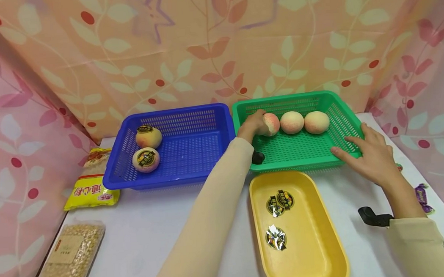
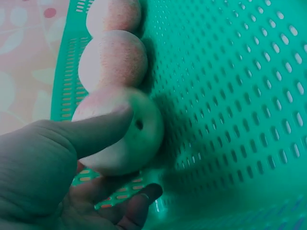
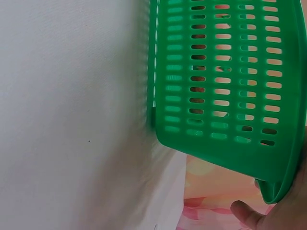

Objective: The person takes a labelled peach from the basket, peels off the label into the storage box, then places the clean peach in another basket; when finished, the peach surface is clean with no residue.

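My left hand (image 1: 256, 123) reaches into the green basket (image 1: 300, 164) and grips the leftmost peach (image 1: 271, 124). In the left wrist view the thumb lies across this peach (image 2: 146, 139), which has a small dark hole, with fingers beneath it. Two more peaches, a middle one (image 1: 292, 122) and a right one (image 1: 317, 122), sit in a row beside it along the back wall. My right hand (image 1: 375, 154) rests at the basket's right rim with its fingers spread. From the right wrist view, a finger (image 3: 247, 214) stands outside the rim, while most of that hand is out of frame.
Left of the green basket, a blue basket (image 1: 186, 179) holds two fruits with black labels (image 1: 146, 159). A yellow tray (image 1: 304, 235) with several round stickers lies in front. A yellow bag (image 1: 91, 193) and a grain pack (image 1: 70, 258) lie left; purple-wrapped candies (image 1: 423, 198) lie right.
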`<state>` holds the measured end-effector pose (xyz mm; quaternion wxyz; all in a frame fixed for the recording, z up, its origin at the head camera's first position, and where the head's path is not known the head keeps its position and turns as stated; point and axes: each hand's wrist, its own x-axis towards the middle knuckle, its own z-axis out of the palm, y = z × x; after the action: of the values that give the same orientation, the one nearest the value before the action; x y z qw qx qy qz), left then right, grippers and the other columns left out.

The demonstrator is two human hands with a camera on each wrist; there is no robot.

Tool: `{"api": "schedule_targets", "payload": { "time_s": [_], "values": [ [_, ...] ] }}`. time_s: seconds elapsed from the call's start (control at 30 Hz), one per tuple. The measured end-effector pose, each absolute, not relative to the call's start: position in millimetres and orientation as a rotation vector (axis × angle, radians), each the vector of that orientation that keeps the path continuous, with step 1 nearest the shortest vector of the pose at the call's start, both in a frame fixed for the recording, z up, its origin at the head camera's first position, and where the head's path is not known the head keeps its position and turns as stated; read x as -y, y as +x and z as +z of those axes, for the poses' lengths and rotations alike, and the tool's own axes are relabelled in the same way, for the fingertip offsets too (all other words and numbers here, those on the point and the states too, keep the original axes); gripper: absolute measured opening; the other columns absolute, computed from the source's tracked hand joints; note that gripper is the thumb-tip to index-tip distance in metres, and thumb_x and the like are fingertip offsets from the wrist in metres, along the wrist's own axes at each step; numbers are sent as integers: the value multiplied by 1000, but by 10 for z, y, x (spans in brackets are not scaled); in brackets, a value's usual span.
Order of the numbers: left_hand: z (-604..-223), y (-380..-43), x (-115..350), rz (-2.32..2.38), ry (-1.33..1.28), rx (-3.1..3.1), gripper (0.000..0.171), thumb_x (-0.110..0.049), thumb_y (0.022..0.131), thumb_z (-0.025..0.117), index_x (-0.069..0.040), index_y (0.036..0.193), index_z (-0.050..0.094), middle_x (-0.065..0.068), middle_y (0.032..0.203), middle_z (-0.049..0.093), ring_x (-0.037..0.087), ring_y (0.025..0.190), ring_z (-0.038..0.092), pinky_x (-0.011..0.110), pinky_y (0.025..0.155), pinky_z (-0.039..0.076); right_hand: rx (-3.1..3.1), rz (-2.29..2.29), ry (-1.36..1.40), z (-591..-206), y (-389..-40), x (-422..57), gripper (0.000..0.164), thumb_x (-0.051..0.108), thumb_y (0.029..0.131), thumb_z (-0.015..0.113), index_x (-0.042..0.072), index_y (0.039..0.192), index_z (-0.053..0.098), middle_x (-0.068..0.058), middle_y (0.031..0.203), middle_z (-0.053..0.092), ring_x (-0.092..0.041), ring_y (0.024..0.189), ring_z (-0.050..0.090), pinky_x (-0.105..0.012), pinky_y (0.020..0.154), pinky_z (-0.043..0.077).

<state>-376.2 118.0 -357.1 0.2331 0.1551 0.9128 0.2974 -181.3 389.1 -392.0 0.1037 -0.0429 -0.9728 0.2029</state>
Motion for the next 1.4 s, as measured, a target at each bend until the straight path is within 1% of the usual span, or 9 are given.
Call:
{"api": "schedule_targets", "payload": {
  "time_s": [0.13, 0.27, 0.37, 0.53, 0.9, 1.03, 1.1, 1.27, 1.4],
  "values": [
    [-3613, -3737, -1198, 883, 375, -2568, 82, -20, 90, 79, -28, 158, 34, 6, 156, 47, 27, 140, 49, 44, 106, 49, 2864, 606, -124, -3922, -1812, -3884, 75, 56, 97, 56, -5, 142, 52, -31, 168, 5, -56, 151, 6, -80, 94, 19],
    [-3630, -3732, -1195, 923, 378, -2588, 82, -18, 89, 79, -29, 156, 33, 11, 151, 50, 29, 137, 51, 46, 105, 49, 2862, 596, -118, -3928, -1823, -3878, 73, 55, 98, 56, -4, 141, 53, -32, 167, 4, -56, 152, 5, -82, 97, 18],
    [-3638, -3736, -1188, 949, 395, -2585, 78, -17, 89, 79, -28, 151, 32, 15, 146, 52, 30, 132, 54, 46, 103, 49, 2859, 585, -113, -3936, -1824, -3879, 71, 54, 98, 56, -4, 140, 55, -33, 167, 6, -57, 151, 6, -85, 99, 17],
    [-3640, -3748, -1184, 936, 421, -2567, 73, -18, 90, 77, -26, 147, 33, 16, 143, 54, 29, 126, 57, 44, 100, 50, 2852, 592, -109, -3951, -1821, -3889, 69, 53, 99, 57, -3, 138, 56, -33, 167, 6, -56, 152, 6, -86, 101, 15],
    [-3636, -3766, -1113, 972, 422, -2557, 84, -17, 89, 78, -29, 155, 27, 16, 150, 48, 31, 135, 50, 46, 104, 48, 2842, 612, -83, -3960, -1863, -3856, 67, 52, 99, 56, -3, 135, 58, -33, 167, 7, -56, 152, 6, -86, 105, 12],
    [-3612, -3767, -1097, 1003, 449, -2582, 82, -20, 91, 76, -27, 157, 28, 14, 152, 48, 31, 139, 48, 46, 106, 48, 2839, 613, -75, -3961, -1873, -3845, 66, 52, 98, 57, -3, 134, 59, -34, 166, 8, -56, 152, 7, -85, 105, 12],
    [-3568, -3762, -1092, 1011, 470, -2616, 79, -22, 92, 75, -25, 157, 30, 11, 153, 48, 31, 144, 44, 45, 109, 46, 2841, 613, -71, -3957, -1872, -3841, 66, 52, 98, 56, -3, 134, 59, -34, 166, 8, -57, 152, 7, -85, 105, 13],
    [-3398, -3733, -1076, 1019, 564, -2674, 72, -28, 95, 73, -24, 156, 34, 7, 155, 49, 29, 144, 45, 42, 110, 46, 2836, 619, -72, -3936, -1850, -3864, 65, 52, 98, 57, -2, 134, 60, -33, 167, 7, -56, 152, 6, -85, 105, 13],
    [-3286, -3677, -1041, 1031, 670, -2630, 70, -34, 96, 71, -27, 155, 35, 6, 158, 45, 24, 142, 47, 39, 110, 45, 2834, 625, -75, -3943, -1820, -3910, 64, 51, 99, 57, -3, 133, 60, -33, 167, 7, -57, 152, 6, -84, 106, 12]
  ]
}}
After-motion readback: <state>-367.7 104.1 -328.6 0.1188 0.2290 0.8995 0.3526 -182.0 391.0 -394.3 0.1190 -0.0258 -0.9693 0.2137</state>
